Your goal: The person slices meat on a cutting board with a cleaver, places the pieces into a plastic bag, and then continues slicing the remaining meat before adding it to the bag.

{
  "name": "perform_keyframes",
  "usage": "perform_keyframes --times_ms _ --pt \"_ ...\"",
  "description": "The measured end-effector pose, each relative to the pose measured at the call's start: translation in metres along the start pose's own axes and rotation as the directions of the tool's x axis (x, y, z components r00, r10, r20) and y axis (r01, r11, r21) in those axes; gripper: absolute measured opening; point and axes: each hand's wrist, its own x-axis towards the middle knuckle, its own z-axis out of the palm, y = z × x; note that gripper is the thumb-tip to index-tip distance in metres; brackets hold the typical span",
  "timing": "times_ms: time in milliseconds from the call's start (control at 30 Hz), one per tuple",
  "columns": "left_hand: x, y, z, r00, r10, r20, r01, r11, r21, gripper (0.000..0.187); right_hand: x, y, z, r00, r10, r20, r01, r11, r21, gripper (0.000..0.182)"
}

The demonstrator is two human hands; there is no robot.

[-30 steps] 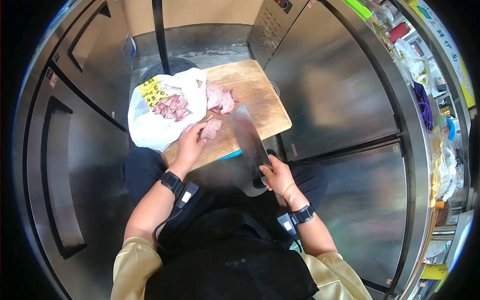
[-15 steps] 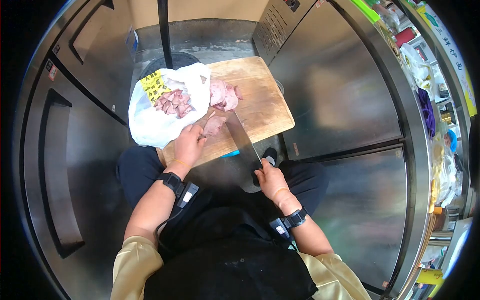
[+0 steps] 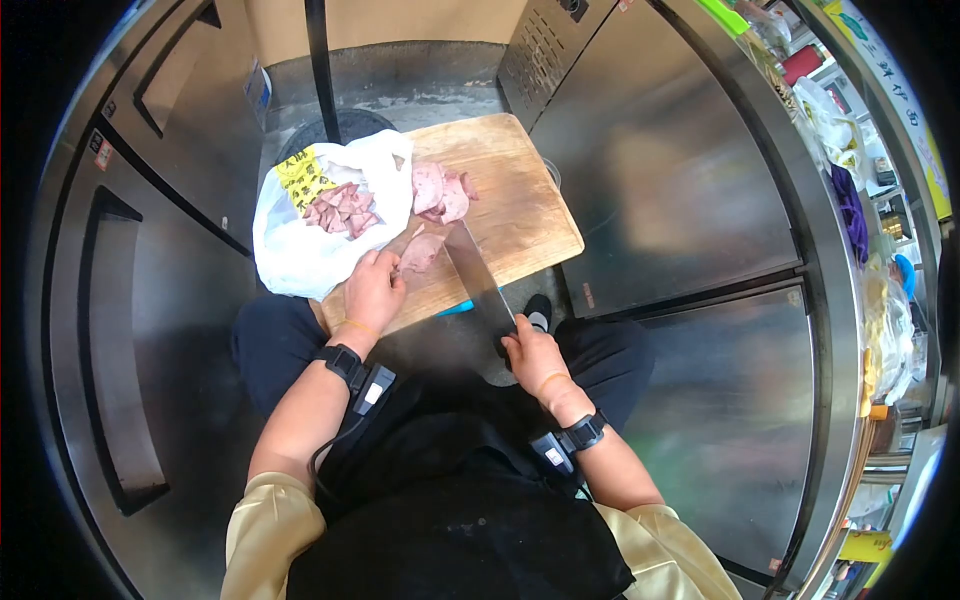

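My right hand (image 3: 535, 356) is closed round the handle of a large kitchen knife (image 3: 472, 265). Its broad blade slants up and left over the cutting board (image 3: 525, 190), the tip just right of a small stack of pink meat slices (image 3: 422, 252). My left hand (image 3: 375, 292) rests at the board's left side, fingers curled against the stack's left edge; the fingertips are partly hidden. More pink meat slices (image 3: 441, 192) lie farther back on the wood. A white plastic bag (image 3: 283, 250) sits open on the board's left part, with cut meat pieces (image 3: 342, 210) inside.
Beneath the bag and board, a dark round container (image 3: 360, 122) shows behind them. Steel cabinets stand on the left (image 3: 200, 330) and right (image 3: 690, 180). A shelf with bags and a purple cloth (image 3: 848, 215) runs along the far right. My knees flank the board.
The view has shifted slightly, moving the board and bag a little left. My right hand and knife have moved slightly left; my left hand stays by the small stack.
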Motion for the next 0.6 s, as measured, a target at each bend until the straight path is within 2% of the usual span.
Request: perform_keyframes --times_ms 100,200,233,367,600 --pt "-0.004 -0.006 0.000 0.999 -0.052 0.008 0.053 0.996 -0.074 0.016 -0.011 -0.003 -0.003 0.997 -0.067 -0.043 0.070 0.996 0.058 0.018" --pt "-0.006 -0.006 0.001 0.996 -0.086 -0.006 0.085 0.992 -0.095 0.014 -0.017 -0.016 -0.006 0.987 -0.157 -0.032 0.159 0.986 0.046 0.016" --pt "-0.005 -0.007 0.002 0.996 -0.084 0.001 0.084 0.992 -0.093 0.014 -0.015 -0.021 -0.008 0.986 -0.166 0.023 0.165 0.986 0.032 0.016" --pt "-0.004 -0.012 0.003 0.997 -0.076 0.012 0.077 0.992 -0.103 0.012 -0.008 -0.043 -0.011 0.980 -0.145 0.139 0.159 0.983 -0.093 0.016" --pt "-0.005 -0.011 0.003 0.998 -0.061 0.000 0.061 0.995 -0.076 0.012 -0.004 -0.046 -0.009 0.975 -0.127 0.182 0.154 0.978 -0.141 0.016"
